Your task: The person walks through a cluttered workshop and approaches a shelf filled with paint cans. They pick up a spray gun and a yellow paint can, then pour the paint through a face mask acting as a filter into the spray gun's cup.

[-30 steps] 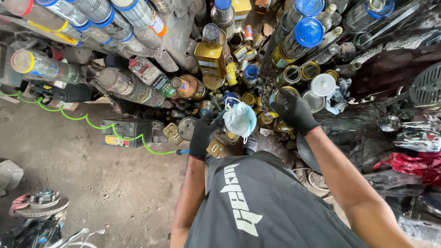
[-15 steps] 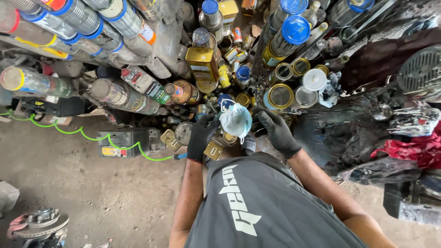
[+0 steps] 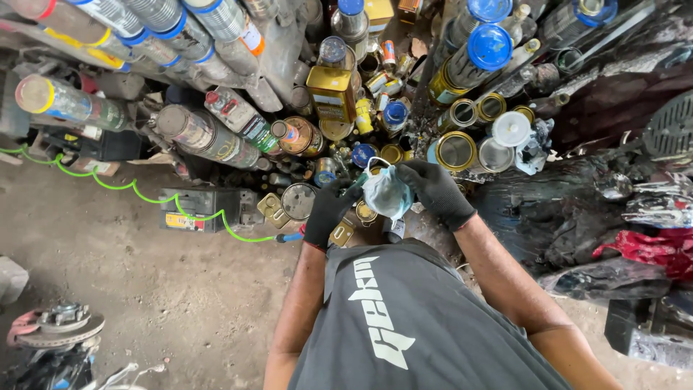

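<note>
A single head-worn camera looks steeply down over the wearer's dark shirt (image 3: 404,318), close above both gloved hands near frame centre. Its wide lens faces a crowded stack of cans and bottles (image 3: 339,101) across the top, with the dirt floor (image 3: 144,289) at lower left.

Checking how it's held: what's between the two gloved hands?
In the head view, a pale blue face mask sits between the left hand and right hand.

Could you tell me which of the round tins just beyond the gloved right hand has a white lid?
The white-lidded tin, farthest right of the group beyond the right hand. Its neighbours, such as the gold-rimmed tin beside it, show metallic tops, not white ones.
</note>
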